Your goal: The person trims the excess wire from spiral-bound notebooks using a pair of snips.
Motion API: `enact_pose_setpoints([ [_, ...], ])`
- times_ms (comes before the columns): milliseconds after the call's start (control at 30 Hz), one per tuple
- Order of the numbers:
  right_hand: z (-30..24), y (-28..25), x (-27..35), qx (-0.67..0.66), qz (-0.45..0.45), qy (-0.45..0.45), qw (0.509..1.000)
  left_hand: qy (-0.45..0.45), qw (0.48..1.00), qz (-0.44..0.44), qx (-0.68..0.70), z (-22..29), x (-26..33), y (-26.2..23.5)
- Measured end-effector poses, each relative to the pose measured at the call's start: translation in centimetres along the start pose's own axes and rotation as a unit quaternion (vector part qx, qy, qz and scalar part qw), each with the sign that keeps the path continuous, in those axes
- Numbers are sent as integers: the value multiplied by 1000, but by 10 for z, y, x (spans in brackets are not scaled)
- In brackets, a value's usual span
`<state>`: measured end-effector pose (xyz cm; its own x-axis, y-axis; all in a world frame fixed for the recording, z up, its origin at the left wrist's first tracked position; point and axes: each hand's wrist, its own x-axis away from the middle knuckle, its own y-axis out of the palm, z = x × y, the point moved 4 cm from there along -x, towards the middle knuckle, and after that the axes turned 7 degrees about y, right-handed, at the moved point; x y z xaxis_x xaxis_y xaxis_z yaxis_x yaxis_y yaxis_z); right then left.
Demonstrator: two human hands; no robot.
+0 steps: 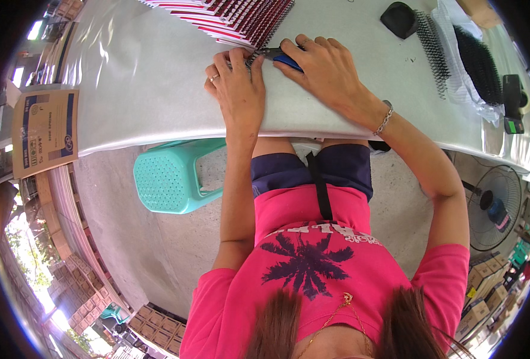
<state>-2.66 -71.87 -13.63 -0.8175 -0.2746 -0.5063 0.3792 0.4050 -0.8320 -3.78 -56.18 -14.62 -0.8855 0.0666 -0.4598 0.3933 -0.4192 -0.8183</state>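
Note:
My right hand (330, 69) is closed around a pair of pliers with blue handles (287, 61), resting on the table near its front edge. The pliers' metal jaws point left, toward my left hand (236, 84). Between the thumb and fingers of that hand is the end of a dark wire spiral coil (251, 58), right by the jaws. Just beyond both hands lies a fanned stack of red and white spiral-bound notebooks (235, 21) with dark coils along their edges. My fingers partly hide the held coil, so I cannot tell whether it is threaded through a notebook.
Loose black coils (433, 54) and a bundle of more coils (479, 66) on white plastic lie at the right, near a black object (398, 20) and a tape dispenser (513, 103). A cardboard box (46, 131) stands left, a green stool (172, 176) below, a fan (495, 206) right.

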Motion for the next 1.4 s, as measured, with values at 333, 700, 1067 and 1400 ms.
enact_pose_setpoints([
  [333,43,-22,10,76,-39,144,986,30,999,-27,7,26,17,2],
  [700,26,-51,33,-308,33,142,940,46,960,-27,275,81,2,18],
  [1067,-9,-20,39,-70,-32,35,996,-84,812,64,574,30,21,11],
  [1400,24,-32,51,-92,8,164,982,-55,860,68,502,37,21,7],
])
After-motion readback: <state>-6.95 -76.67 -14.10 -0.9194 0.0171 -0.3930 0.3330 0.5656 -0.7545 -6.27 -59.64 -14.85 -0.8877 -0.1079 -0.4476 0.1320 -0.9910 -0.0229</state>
